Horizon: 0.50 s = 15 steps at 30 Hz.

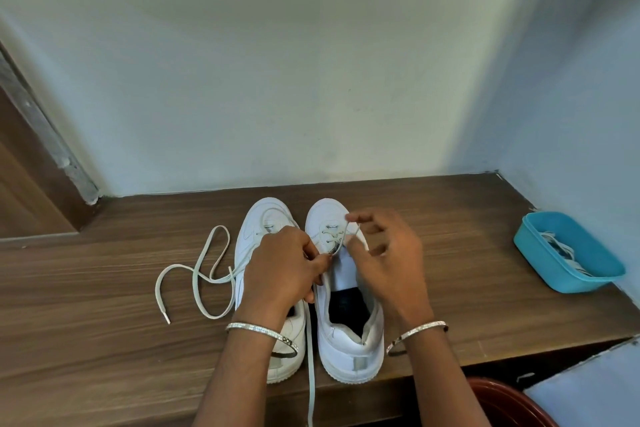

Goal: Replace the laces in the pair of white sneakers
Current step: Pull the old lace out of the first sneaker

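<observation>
A reddish-brown basin [502, 404] sits nearest, below the wooden worktop [485, 288], right of the right sneaker [349, 350]. That white sneaker stands at the worktop's front edge, heel toward the viewer, with the left sneaker [263, 218] touching its left side. A lace [310, 378] hangs off the edge between them. Over the right sneaker's tongue, the left hand [280, 270] pinches this lace, and the right hand [388, 260] holds a strand between forefinger and thumb. Left of the pair lies a looped lace [207, 274]. Far right, a blue tub [540, 253] holds more laces.
</observation>
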### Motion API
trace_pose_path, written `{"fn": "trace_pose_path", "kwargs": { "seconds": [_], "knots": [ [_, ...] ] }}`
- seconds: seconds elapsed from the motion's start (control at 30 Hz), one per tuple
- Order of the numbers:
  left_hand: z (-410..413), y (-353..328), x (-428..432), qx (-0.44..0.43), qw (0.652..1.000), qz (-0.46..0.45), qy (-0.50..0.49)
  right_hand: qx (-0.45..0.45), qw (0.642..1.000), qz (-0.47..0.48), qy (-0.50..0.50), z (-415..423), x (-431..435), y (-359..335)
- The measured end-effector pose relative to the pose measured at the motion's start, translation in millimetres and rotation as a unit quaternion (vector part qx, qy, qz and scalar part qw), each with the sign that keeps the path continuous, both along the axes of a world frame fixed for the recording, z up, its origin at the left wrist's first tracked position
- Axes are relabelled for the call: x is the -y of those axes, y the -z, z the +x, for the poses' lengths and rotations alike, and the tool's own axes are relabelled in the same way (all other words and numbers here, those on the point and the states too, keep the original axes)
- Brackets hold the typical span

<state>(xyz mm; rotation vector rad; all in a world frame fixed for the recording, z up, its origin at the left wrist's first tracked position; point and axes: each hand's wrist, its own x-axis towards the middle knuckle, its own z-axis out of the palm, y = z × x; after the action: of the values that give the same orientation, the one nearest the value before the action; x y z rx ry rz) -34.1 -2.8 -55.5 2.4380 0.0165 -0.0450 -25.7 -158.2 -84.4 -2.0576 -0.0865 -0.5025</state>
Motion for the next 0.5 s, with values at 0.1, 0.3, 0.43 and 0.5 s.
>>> {"fn": "trace_pose_path", "kwargs": {
  "seconds": [0.1, 0.3, 0.43, 0.5],
  "knots": [
    [0.6, -1.0, -1.2, -0.007, 1.0, -0.009, 0.005, 0.019, 0.972, -0.23, -0.047, 0.8, -6.1, 10.8],
    [0.7, -0.3, -1.1, -0.01, 1.0, -0.019, 0.004, 0.058, 0.961, -0.267, 0.039, 2.5, -3.7, 12.6],
    [0.0, 0.1, -2.1, -0.014, 1.0, -0.026, 0.003, 0.02, 0.989, -0.109, 0.096, 1.5, -1.6, 11.9],
    [0.1, 0.3, -2.8, -0.014, 0.999, -0.03, 0.002, -0.019, 0.984, 0.094, 0.152, 3.7, 4.9, 5.8]
  ]
}}
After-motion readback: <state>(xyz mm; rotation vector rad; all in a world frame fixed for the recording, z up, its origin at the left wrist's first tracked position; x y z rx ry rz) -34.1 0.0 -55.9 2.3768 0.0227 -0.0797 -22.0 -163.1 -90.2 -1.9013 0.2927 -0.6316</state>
